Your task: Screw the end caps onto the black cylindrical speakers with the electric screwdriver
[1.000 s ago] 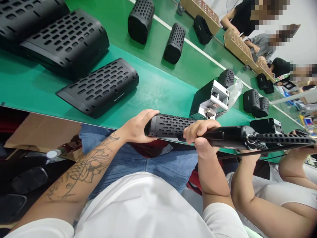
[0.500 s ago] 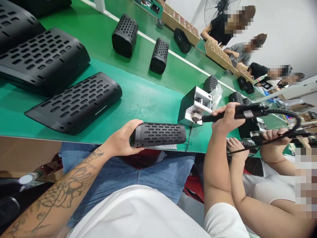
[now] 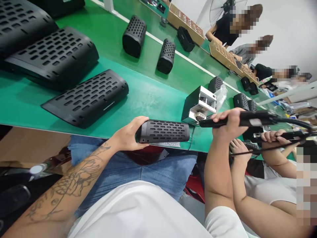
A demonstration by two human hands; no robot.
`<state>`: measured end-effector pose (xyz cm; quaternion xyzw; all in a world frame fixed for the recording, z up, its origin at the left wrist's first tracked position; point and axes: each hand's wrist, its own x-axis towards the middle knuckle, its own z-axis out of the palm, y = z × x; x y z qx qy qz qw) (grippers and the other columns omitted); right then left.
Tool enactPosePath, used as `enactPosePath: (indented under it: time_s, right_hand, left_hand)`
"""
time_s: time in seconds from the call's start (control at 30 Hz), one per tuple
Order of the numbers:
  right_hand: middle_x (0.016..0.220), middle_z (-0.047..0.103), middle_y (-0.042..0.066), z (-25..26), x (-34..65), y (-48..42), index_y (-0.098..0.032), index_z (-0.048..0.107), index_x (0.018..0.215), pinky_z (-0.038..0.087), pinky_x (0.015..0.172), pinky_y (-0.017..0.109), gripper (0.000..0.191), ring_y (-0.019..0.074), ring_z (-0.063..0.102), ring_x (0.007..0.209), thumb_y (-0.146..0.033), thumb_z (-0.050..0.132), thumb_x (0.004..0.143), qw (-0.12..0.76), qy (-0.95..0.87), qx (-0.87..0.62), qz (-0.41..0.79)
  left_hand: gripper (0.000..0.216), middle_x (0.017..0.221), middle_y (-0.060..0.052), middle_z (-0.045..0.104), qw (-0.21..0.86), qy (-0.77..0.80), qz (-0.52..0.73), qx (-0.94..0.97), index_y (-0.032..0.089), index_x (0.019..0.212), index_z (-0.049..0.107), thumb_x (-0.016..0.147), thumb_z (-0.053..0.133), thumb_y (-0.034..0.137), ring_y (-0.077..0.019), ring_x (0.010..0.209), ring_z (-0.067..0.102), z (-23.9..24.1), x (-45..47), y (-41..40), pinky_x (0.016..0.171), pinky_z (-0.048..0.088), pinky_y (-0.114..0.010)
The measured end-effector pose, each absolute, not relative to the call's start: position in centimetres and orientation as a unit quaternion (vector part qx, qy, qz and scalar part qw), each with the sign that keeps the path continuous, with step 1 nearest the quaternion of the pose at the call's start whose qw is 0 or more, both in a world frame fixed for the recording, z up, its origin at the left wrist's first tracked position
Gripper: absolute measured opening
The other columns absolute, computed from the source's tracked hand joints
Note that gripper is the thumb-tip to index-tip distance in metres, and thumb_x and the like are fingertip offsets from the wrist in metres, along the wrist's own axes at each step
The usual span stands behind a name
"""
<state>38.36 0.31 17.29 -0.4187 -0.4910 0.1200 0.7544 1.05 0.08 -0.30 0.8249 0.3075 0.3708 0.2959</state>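
Observation:
My left hand [image 3: 128,135] grips one end of a black perforated speaker cylinder [image 3: 163,131], held level over my lap at the front edge of the green bench [image 3: 153,92]. My right hand [image 3: 229,125] is wrapped round a black electric screwdriver [image 3: 244,119] with a cable trailing right. The driver's tip points at a small black and silver screw feeder box [image 3: 199,105] on the bench, right beside it.
Large black perforated grille shells [image 3: 86,97] [image 3: 53,58] lie at the left of the bench. More speaker bodies [image 3: 135,34] [image 3: 166,55] stand further back. A co-worker's hands [image 3: 271,136] hold another tool at my right. Other people work at cardboard trays [image 3: 224,54] in the distance.
My right hand lifted the screwdriver off the speaker's end and swung it right, toward the feeder box. The left hand keeps the speaker in about the same place.

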Motion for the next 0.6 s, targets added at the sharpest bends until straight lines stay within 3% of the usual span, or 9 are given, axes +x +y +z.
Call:
enactPosePath:
  time_s: [0.13, 0.27, 0.47, 0.6]
  right_hand:
    - [0.062, 0.056, -0.011, 19.0, 31.8, -3.7, -0.032, 0.070, 0.099, 0.057, 0.047, 0.032, 0.041, 0.0130, 0.052, 0.039, -0.071, 0.082, 0.104, 0.716, -0.589, -0.291, 0.237]
    - [0.062, 0.061, -0.009, 18.7, 25.1, -4.9, -0.033, 0.075, 0.104, 0.058, 0.048, 0.031, 0.043, 0.0125, 0.053, 0.040, -0.075, 0.086, 0.100, 0.643, -0.644, -0.195, 0.365]
    - [0.060, 0.066, -0.009, 17.3, 20.8, -3.5, -0.029, 0.067, 0.090, 0.060, 0.048, 0.029, 0.051, 0.0119, 0.059, 0.040, -0.071, 0.094, 0.093, 0.613, -0.631, -0.238, 0.411]
    - [0.059, 0.066, -0.008, 16.8, 20.4, -3.3, -0.028, 0.065, 0.087, 0.059, 0.046, 0.028, 0.048, 0.0124, 0.061, 0.040, -0.065, 0.095, 0.096, 0.600, -0.632, -0.234, 0.431]
  left_hand:
    - [0.109, 0.177, -0.021, 0.059, 0.298, 0.301, 0.374, 0.825, 0.023, 0.181, 0.041, 0.090, 0.097, 0.042, -0.0418, 0.165, 0.063, -0.2, 1.1, 0.0, 0.141, 0.055, -0.054]
    - [0.111, 0.177, -0.020, 0.059, 0.300, 0.294, 0.386, 0.821, 0.024, 0.182, 0.040, 0.089, 0.098, 0.042, -0.0408, 0.166, 0.063, -0.5, 1.2, -0.1, 0.139, 0.057, -0.052]
    - [0.116, 0.174, -0.019, 0.062, 0.314, 0.291, 0.408, 0.806, 0.027, 0.182, 0.044, 0.084, 0.103, 0.044, -0.0407, 0.157, 0.070, -1.0, 1.6, -0.2, 0.132, 0.064, -0.051]
    - [0.115, 0.171, -0.019, 0.064, 0.319, 0.285, 0.416, 0.802, 0.027, 0.181, 0.047, 0.083, 0.104, 0.043, -0.0412, 0.155, 0.071, -1.0, 1.8, -0.1, 0.130, 0.064, -0.050]
